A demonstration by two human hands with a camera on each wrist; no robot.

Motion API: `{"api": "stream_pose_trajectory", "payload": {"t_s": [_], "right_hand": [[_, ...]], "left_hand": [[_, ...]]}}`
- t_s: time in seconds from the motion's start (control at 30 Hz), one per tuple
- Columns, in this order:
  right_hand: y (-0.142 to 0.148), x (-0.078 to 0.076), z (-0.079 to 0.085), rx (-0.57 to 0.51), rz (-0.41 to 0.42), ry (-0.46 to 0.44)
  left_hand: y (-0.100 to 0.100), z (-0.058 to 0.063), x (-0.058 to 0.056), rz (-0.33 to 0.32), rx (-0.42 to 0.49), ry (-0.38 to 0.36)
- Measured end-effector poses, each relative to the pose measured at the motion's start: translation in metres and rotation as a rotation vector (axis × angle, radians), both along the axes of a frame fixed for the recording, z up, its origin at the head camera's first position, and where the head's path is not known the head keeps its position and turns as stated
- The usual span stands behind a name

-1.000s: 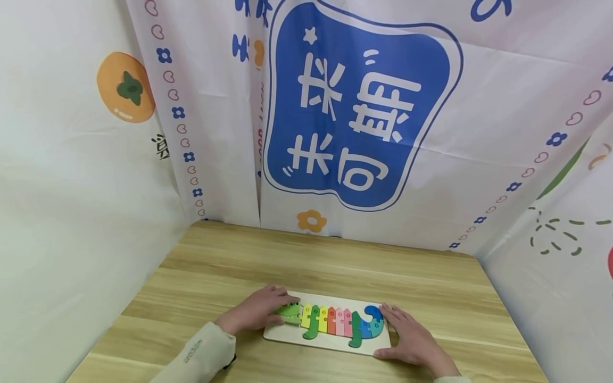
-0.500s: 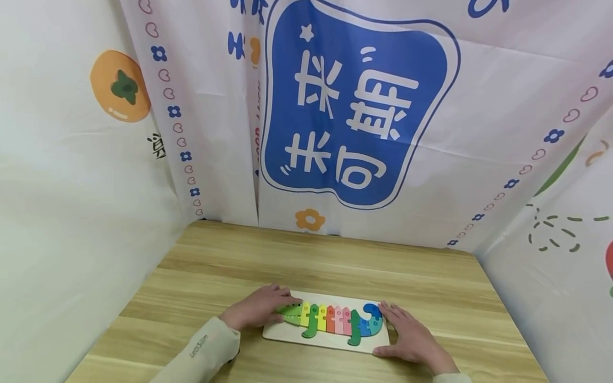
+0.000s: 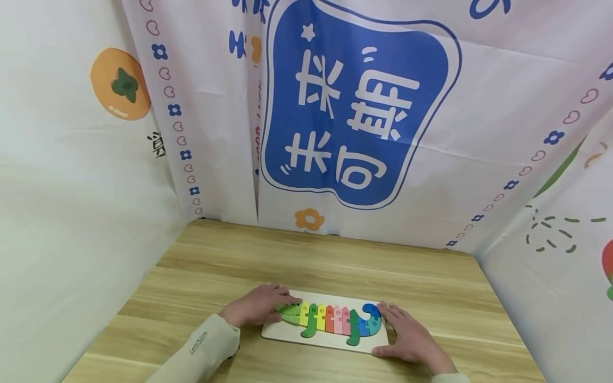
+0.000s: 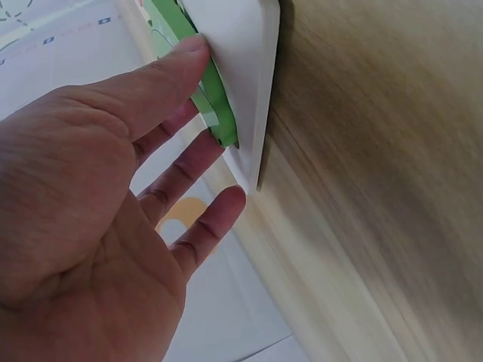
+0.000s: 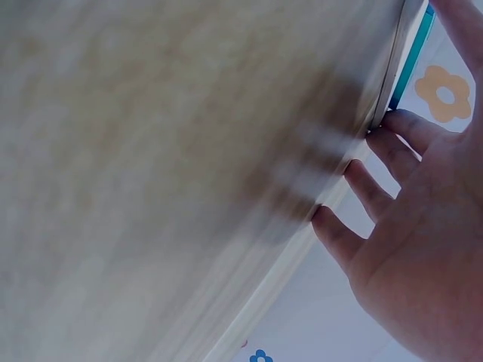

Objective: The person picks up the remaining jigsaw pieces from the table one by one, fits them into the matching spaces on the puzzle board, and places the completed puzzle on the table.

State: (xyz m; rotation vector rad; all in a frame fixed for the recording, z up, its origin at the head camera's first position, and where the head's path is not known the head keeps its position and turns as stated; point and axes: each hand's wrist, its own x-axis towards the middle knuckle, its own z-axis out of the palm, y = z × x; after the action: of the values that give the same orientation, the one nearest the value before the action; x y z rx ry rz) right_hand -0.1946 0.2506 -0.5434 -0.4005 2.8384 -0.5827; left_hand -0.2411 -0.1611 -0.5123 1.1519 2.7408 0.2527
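A pale wooden puzzle board [image 3: 287,337] lies on the table, bearing a colourful crocodile made of jigsaw pieces. My left hand [image 3: 256,307] pinches the green crocodile head piece [image 3: 289,315] at the board's left end. In the left wrist view the thumb lies on the near edge of the green piece [image 4: 216,102], with fingers at its far side. Numbered yellow, red and pink body pieces [image 3: 330,319] sit side by side, between green legs. At the right end, by the blue tail [image 3: 374,322], my right hand [image 3: 413,336] touches the board's edge with spread fingers and thumb.
The wood-grain table [image 3: 239,255] extends behind and to both sides of the board. White printed cloth [image 3: 431,175] hangs as walls at the back, left and right.
My left hand has shifted slightly right, and the crocodile head now lies closer against the first yellow piece. The right hand stays at the board's right edge.
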Motion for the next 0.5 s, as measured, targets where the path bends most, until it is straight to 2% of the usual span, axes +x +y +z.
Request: {"api": "stream_pose_trajectory", "payload": {"t_s": [0.2,0.5], "right_hand": [[-0.0003,-0.0006,0.0015,0.002,-0.003,0.010],[-0.0010,-0.0011,0.0001,0.003,-0.005,-0.002]], "left_hand": [[0.0005,0.0018,-0.0005,0.035,0.003,-0.023],[0.0002,-0.0018,-0.0018,0.016,0.009,-0.018]]}}
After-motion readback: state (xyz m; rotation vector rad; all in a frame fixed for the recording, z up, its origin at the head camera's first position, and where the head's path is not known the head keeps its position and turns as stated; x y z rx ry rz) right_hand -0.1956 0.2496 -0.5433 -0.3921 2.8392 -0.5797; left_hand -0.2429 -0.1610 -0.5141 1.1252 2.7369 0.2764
